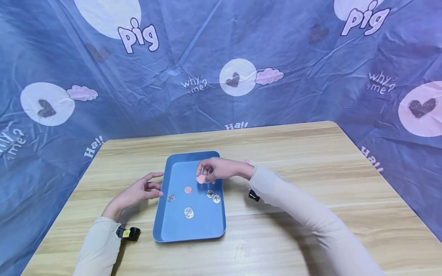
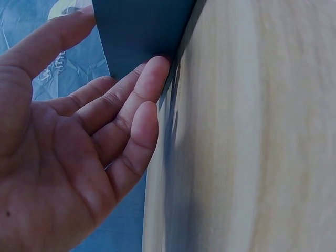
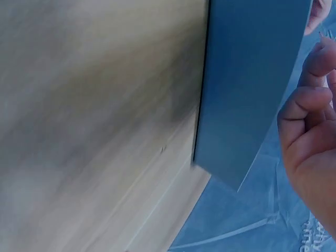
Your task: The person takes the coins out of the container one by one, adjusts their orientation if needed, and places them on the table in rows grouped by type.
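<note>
My right hand point(image 1: 216, 168) pinches a round pinkish copper-coloured coin point(image 1: 201, 179) over the blue tray point(image 1: 207, 232). Inside the tray lie one copper-coloured coin point(image 1: 188, 189) and several silver ones, including a large silver coin point(image 1: 188, 212) toward the near end and a smaller silver coin point(image 1: 170, 197) by the left wall. Two silver coins point(image 1: 216, 198) sit side by side near the right wall. My left hand point(image 1: 139, 190) is at the tray's left side; its loosely bent fingertips point(image 2: 155, 73) rest against the outer wall in the left wrist view.
Beyond my right wrist, another pinkish coin point(image 1: 246, 161) lies on the wooden table point(image 1: 297, 149), partly behind the forearm. A blue printed cloth point(image 1: 207, 46) hangs behind the table. Black wrist cameras show under both sleeves.
</note>
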Available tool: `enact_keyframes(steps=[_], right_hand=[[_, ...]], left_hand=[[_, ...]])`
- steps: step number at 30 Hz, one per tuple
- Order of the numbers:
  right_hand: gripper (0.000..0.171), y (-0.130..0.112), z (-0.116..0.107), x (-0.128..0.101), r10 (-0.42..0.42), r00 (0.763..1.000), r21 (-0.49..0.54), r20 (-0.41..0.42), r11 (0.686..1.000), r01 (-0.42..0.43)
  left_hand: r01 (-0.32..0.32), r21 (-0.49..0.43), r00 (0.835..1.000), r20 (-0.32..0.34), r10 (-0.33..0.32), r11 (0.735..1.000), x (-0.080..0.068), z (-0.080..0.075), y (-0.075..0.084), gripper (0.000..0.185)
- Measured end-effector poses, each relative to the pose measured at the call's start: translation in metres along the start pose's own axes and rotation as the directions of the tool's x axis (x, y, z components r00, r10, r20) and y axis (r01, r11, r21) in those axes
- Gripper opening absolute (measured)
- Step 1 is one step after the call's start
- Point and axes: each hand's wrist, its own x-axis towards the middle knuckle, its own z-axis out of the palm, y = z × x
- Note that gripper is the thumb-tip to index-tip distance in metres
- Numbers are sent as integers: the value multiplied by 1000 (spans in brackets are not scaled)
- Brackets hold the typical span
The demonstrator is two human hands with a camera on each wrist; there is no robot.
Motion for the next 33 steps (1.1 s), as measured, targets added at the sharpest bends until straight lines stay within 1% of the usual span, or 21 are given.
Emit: enact_keyframes(steps=[8, 14, 18, 21, 28, 33], right_hand=[[26, 3, -12, -8, 11, 1000, 38, -27, 999, -10], [27, 6, -18, -12, -1, 999, 48, -36, 999, 3], [26, 8, -22, -16, 12, 999, 87, -41, 996, -8], [26, 11, -26, -20, 24, 999, 97, -49, 995, -19], [25, 18, -37, -31, 52, 993, 108, -105, 993, -41], [25, 24, -46, -38, 56, 989, 87, -138, 995, -45]], left_hand=[[-4, 4, 1000, 0, 4, 1000, -1, 1, 1, 78], [-3, 8, 1000, -5, 3, 1000, -1, 1, 1, 77], [0, 10, 1000, -8, 0, 1000, -1, 1, 0, 77], [0, 15, 1000, -9, 0, 1000, 0, 1, 0, 77], [-2, 18, 1000, -6, 3, 1000, 0, 1, 0, 77], [1, 19, 1000, -8, -1, 1000, 0, 1, 0, 77]])
